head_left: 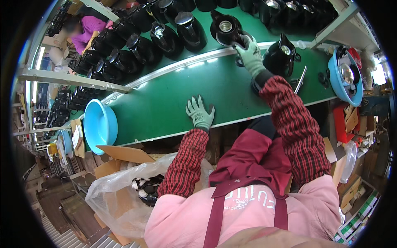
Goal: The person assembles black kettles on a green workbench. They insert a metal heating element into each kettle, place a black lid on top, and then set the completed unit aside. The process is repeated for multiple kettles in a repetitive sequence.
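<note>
Left hand (200,114): fingers spread on green workbench (157,97), centre | Right hand (249,50): gripping lidless black vacuum jug (223,29), upper centre

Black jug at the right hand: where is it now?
In the head view, the black jug is at the top, right of centre, gripped by the right hand and left of a second jug.
</note>
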A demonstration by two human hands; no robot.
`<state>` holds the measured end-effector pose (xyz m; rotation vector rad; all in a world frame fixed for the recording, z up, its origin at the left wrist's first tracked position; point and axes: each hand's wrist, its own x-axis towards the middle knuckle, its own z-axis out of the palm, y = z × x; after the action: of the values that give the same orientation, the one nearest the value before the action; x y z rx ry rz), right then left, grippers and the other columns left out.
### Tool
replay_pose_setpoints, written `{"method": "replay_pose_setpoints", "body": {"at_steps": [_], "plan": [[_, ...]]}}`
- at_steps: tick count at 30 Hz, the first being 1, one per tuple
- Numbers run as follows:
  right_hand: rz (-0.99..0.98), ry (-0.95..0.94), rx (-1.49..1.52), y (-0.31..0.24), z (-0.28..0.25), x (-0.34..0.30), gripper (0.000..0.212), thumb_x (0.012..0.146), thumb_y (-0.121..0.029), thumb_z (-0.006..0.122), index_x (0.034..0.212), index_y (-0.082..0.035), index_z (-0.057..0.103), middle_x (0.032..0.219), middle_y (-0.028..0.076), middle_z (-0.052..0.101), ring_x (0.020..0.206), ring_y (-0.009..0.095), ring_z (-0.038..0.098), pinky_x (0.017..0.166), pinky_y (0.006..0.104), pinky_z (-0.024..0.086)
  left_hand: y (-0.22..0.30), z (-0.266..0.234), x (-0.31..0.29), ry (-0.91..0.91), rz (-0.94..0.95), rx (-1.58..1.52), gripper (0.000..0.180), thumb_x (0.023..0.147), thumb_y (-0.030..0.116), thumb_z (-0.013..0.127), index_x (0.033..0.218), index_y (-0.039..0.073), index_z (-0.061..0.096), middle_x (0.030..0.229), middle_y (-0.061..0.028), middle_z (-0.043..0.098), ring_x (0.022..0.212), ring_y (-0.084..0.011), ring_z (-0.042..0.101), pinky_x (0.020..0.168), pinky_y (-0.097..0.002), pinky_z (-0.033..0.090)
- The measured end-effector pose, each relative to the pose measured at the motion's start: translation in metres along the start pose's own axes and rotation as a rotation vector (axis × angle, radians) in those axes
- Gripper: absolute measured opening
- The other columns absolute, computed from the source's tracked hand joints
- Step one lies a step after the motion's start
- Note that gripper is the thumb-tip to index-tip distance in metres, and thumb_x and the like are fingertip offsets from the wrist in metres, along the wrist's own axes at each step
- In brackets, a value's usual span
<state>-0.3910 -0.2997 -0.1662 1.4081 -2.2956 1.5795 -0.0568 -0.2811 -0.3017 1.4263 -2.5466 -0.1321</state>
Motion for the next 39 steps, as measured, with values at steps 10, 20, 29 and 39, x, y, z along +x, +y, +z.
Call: {"method": "replay_pose_setpoints", "body": {"at_steps": [10, 20, 29, 39], "plan": [[0.273, -0.174, -0.287, 0.045, 0.044, 0.142, 0.07, 0.095, -0.064, 0.066, 0.128, -0.003, 0.067, 0.131, 0.022, 0.066, 0.123, 0.039, 0.065, 0.105, 0.0492, 0.052, -0.006, 0.003, -0.002, -0.047, -0.038, -0.014, 0.088, 0.088, 0.058, 0.07, 0.158, 0.011, 0.046, 0.161, -0.022, 0.042, 0.152, -0.0431, 0.033, 0.125, -0.063, 0.02], [0.324, -0.445, -1.11, 0.189, -0.059, 0.254, 0.073, 0.089, -0.039, 0.08, 0.154, -0.018, 0.052, 0.156, 0.019, 0.047, 0.139, 0.04, 0.056, 0.108, 0.0553, 0.052, -0.002, -0.003, 0.001, -0.073, -0.033, -0.026, 0.087, 0.088, 0.054, 0.072, 0.159, 0.012, 0.045, 0.161, -0.0207, 0.04, 0.152, -0.0423, 0.031, 0.126, -0.0612, 0.018], [-0.309, -0.215, -0.972, 0.059, -0.174, 0.195, 0.046, 0.09, -0.028, 0.079, 0.132, -0.015, 0.067, 0.141, 0.013, 0.061, 0.11, 0.034, 0.07, 0.09, 0.0432, 0.058, -0.001, 0.001, 0.001, 0.009, -0.038, -0.077, 0.081, 0.084, 0.056, 0.075, 0.151, 0.016, 0.052, 0.155, -0.0196, 0.046, 0.147, -0.0421, 0.036, 0.124, -0.0612, 0.022], [-0.23, -0.381, -0.062, -0.166, -0.275, -0.132, 0.042, 0.072, 0.005, 0.081, 0.112, -0.002, 0.071, 0.145, 0.022, 0.061, 0.123, 0.039, 0.067, 0.1, 0.043, 0.057, 0.085, -0.097, -0.063, -0.898, -0.25, -2.405, 0.051, 0.11, 0.038, 0.059, 0.151, 0.009, 0.054, 0.132, -0.0116, 0.069, 0.115, -0.0217, 0.068, 0.102, -0.0408, 0.055]]}}
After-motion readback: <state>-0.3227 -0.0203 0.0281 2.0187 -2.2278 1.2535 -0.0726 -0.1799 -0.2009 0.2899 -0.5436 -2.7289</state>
